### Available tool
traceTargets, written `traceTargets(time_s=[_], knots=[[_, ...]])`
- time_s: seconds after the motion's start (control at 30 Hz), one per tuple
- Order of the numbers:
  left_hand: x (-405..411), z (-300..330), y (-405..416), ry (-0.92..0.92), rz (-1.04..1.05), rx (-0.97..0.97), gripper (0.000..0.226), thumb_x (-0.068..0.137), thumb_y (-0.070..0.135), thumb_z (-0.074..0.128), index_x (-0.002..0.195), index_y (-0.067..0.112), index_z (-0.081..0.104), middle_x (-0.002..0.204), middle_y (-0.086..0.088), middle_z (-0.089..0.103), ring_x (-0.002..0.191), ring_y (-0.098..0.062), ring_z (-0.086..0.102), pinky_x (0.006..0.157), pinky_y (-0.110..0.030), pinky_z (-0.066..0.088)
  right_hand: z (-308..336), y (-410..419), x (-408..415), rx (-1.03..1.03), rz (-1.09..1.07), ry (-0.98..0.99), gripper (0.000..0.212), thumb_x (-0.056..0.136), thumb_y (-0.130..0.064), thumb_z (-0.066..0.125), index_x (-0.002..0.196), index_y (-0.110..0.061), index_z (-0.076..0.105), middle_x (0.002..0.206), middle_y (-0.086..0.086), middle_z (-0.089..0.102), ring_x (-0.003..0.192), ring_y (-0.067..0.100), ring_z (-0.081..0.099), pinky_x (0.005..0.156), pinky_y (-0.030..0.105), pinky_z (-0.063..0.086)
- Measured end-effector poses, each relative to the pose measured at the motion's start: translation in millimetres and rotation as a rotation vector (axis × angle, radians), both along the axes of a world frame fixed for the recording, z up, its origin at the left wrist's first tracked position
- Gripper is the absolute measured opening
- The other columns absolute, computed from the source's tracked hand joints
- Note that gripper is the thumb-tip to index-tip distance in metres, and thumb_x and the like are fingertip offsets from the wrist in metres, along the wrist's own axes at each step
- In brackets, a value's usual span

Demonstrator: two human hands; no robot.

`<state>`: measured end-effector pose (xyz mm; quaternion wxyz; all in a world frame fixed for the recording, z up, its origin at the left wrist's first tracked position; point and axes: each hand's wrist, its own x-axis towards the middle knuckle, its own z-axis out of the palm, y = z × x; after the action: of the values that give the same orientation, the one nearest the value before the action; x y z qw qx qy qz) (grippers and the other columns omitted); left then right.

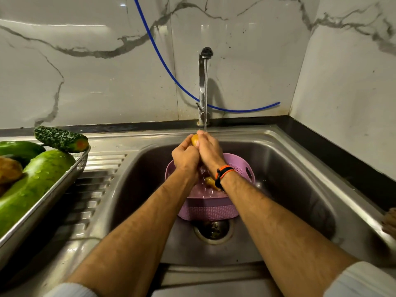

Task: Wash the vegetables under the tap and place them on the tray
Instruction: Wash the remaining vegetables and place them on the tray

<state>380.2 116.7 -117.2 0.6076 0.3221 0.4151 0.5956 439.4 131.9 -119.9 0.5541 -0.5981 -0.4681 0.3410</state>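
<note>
Both bare forearms reach from white sleeves at the bottom edge out over the sink. At their far end the left hand and right hand are pressed together, fingers curled round a small yellowish vegetable held between them under the thin stream from the tap. An orange-and-black band circles the right wrist. Beneath the hands a lilac perforated basket stands in the basin just behind the drain, with another yellowish piece inside it. On the drainboard at the sink's left edge sits a steel tray carrying a large wet green gourd, a bitter gourd lying over the tray's far rim, a second green vegetable and a brown one. A blue hose hangs across the marble wall behind the tap.
</note>
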Motion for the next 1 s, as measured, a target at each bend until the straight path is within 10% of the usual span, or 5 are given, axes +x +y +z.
traceTargets(time_s=[0.17,0.37,0.5,0.7,1.0], knots=[[-14.9,-1.2,-4.8,0.086,-0.273,-0.005,0.046,0.097,-0.013,0.039,0.132,0.008,0.060,0.104,-0.018,0.067,0.092,-0.032,0.066,0.072,-0.044,0.061,7.9,0.6,10.8,-0.104,0.004,0.102,0.028,0.083,-0.043,0.059,0.082,-0.018,0.072,0.088,0.008,0.071,0.094,0.030,0.066,0.093,0.047,0.053],[4.4,-1.4,-2.8,-0.001,-0.067,-0.011,0.044,0.093,-0.016,0.042,0.121,0.008,0.067,0.103,-0.015,0.071,0.107,-0.030,0.067,0.093,-0.044,0.056,0.3,3.3,3.9,-0.022,0.015,0.027,0.031,0.101,-0.036,0.044,0.120,-0.022,0.065,0.124,0.008,0.064,0.116,0.027,0.058,0.105,0.044,0.044],[-3.9,-2.8,-5.9,0.058,-0.235,-0.011,0.047,0.096,-0.013,0.041,0.133,0.009,0.060,0.115,-0.022,0.067,0.099,-0.032,0.065,0.071,-0.043,0.060,7.5,3.4,19.6,-0.069,-0.018,0.120,0.023,0.082,-0.037,0.064,0.083,-0.017,0.075,0.091,0.008,0.073,0.093,0.028,0.067,0.092,0.046,0.054],[-0.4,1.4,-2.3,-0.043,-0.082,-0.016,0.040,0.096,-0.013,0.042,0.126,0.003,0.063,0.118,-0.021,0.068,0.112,-0.033,0.064,0.101,-0.049,0.052,0.8,5.9,3.8,0.011,0.033,0.033,0.035,0.100,-0.036,0.047,0.129,-0.020,0.061,0.131,0.005,0.061,0.120,0.024,0.056,0.107,0.041,0.044],[-15.0,-2.0,4.4,0.440,-0.203,0.169,0.044,0.092,-0.005,0.061,0.134,0.008,0.059,0.117,-0.016,0.069,0.107,-0.029,0.068,0.091,-0.048,0.058,4.8,6.2,23.1,-0.146,0.091,0.063,0.027,0.099,-0.043,0.046,0.088,-0.023,0.061,0.082,0.006,0.065,0.092,0.027,0.063,0.093,0.043,0.052]])
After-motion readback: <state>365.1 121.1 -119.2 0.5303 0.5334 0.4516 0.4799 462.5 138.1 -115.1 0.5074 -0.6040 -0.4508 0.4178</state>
